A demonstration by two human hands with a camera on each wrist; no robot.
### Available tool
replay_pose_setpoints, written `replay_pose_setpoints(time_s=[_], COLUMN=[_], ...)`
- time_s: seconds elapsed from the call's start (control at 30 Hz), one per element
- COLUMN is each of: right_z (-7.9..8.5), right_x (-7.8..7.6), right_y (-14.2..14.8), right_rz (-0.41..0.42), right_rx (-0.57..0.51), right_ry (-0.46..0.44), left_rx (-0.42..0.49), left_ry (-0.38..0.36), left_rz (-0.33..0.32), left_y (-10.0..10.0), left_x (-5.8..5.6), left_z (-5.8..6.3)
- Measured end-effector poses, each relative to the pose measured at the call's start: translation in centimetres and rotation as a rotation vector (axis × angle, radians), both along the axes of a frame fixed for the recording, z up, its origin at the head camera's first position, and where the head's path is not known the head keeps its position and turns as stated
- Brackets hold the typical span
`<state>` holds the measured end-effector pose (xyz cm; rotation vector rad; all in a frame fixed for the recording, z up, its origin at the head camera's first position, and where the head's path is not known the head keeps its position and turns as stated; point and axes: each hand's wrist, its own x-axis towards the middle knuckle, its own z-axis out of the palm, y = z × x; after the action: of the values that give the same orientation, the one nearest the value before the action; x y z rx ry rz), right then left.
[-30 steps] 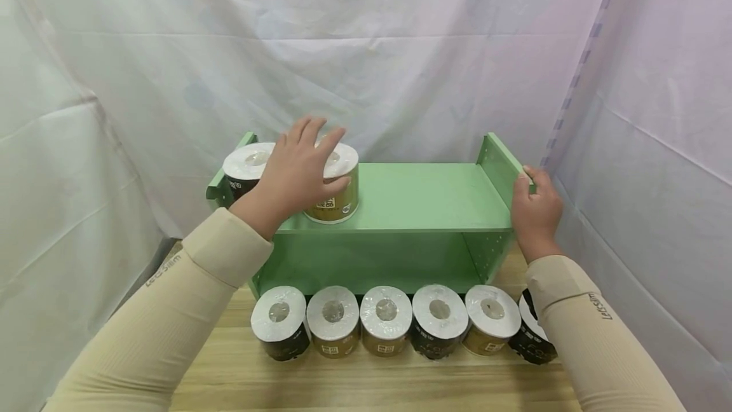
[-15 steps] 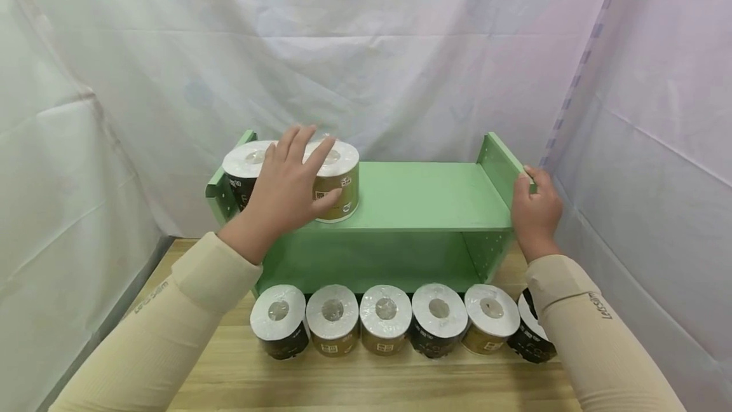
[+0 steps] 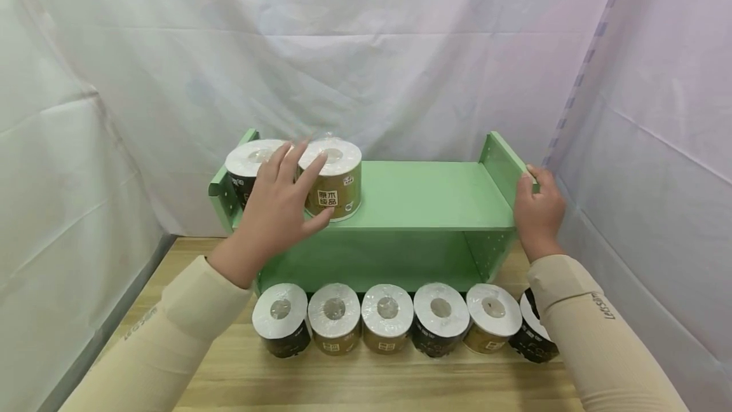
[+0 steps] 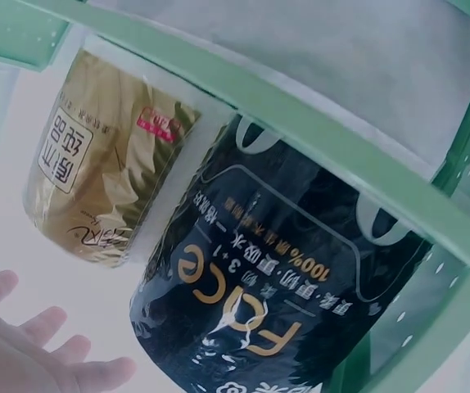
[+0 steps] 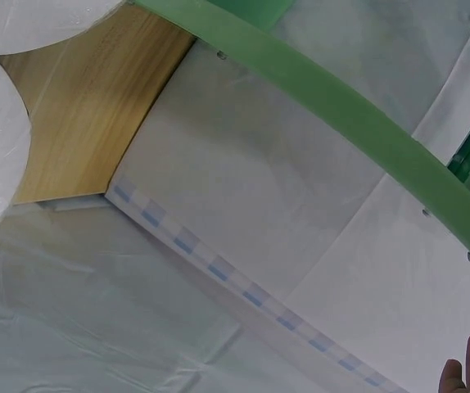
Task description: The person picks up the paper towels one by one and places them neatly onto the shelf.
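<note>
A green two-tier shelf (image 3: 423,196) stands on the table. On its upper board, at the left end, a black-wrapped toilet roll (image 3: 243,164) and a gold-wrapped toilet roll (image 3: 344,188) stand upright side by side. My left hand (image 3: 273,208) hovers in front of them, fingers spread and holding nothing, and partly covers the black one in the head view. The left wrist view shows the fingers apart from both rolls. With my right hand (image 3: 539,213) I grip the top edge of the shelf's right side panel (image 3: 506,167).
Several more toilet rolls (image 3: 387,311) stand in a row on the wooden table (image 3: 320,386) before the shelf, in black and gold wraps. The right sleeve partly hides the rightmost roll (image 3: 534,342). White cloth (image 3: 372,56) hangs behind and at both sides.
My left hand has drawn back down and left from the gold-wrapped toilet roll, uncovering more of it. The right hand keeps its grip on the side panel. The rolls stay in place.
</note>
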<state>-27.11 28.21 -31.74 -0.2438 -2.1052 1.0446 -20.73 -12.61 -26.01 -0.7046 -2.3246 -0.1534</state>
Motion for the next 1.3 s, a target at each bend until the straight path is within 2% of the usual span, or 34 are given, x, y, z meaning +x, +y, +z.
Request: replay_pose_setpoints(time_s=[0.5,0.73,0.97,1.3], right_z=[-0.1,0.0,0.0,-0.1], right_x=[0.0,0.2,0.2,0.0], right_y=[0.0,0.0,0.0,0.1], right_rz=[-0.003,0.006,0.009,0.003], right_rx=[0.0,-0.001,0.001,0.009], right_ry=[-0.011,-0.016,-0.015,-0.021], left_rx=[-0.011,-0.011,-0.025,-0.009], left_ry=[0.069,0.055,-0.01,-0.014], left_rz=[-0.037,-0.038,0.0,-0.002], left_y=[-0.8,-1.1,-1.4,-2.1], left_x=[1.5,2.3,3.2,3.5], left_z=[-2.3,-3.1,-3.9,-5.5])
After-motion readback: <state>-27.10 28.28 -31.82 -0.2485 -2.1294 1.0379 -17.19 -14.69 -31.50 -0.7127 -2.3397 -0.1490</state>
